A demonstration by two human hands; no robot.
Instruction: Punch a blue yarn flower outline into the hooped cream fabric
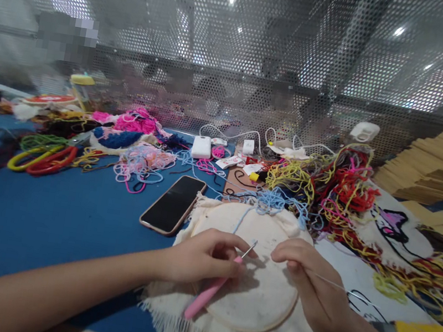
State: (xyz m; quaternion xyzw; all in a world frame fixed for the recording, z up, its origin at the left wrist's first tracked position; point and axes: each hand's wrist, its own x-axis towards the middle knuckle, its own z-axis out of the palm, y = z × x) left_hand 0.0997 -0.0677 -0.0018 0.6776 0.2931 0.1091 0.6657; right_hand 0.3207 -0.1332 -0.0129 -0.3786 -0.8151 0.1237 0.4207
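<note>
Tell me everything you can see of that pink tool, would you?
The pink tool has a smooth, thick handle, plastic by its look, and a thin, metallic-looking shaft. The left hand holds it, partly hiding the handle. It slants over the hooped cloth, shaft pointing away from the wearer and rightward. Whether its tip touches the cloth, I cannot tell.
</note>
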